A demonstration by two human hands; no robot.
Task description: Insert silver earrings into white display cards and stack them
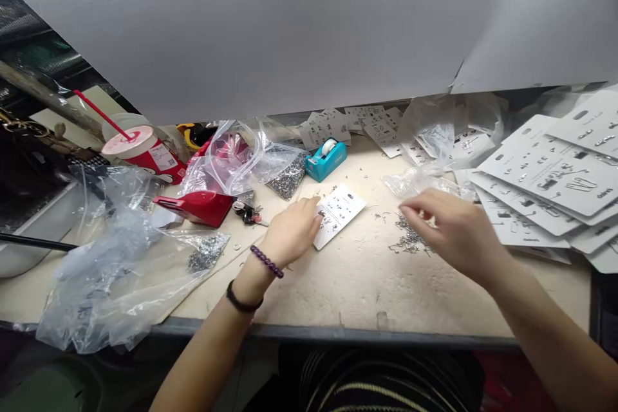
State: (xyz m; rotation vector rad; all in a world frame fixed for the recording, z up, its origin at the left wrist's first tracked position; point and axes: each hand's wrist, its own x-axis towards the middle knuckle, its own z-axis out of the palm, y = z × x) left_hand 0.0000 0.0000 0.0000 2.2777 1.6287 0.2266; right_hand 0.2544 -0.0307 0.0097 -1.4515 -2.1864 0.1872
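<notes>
My left hand (295, 229), with a purple bead bracelet and a black band at the wrist, grips the left edge of a white earring card (342, 211). Small metal pieces sit in rows on that card, and it lies tilted on the table. To its right, my right hand (454, 232) is held over the near side of a loose pile of small silver metal pieces (409, 239). Its thumb and forefinger are drawn together; whatever is between them is too small to make out.
A blue tape dispenser (326, 159) stands behind the card. Stacked earring cards (545, 174) fill the right side. On the left are a red scoop (197, 207), a red cup with a straw (145, 153), and plastic bags (130, 264) holding metal bits. A grey panel (290, 32) rises behind.
</notes>
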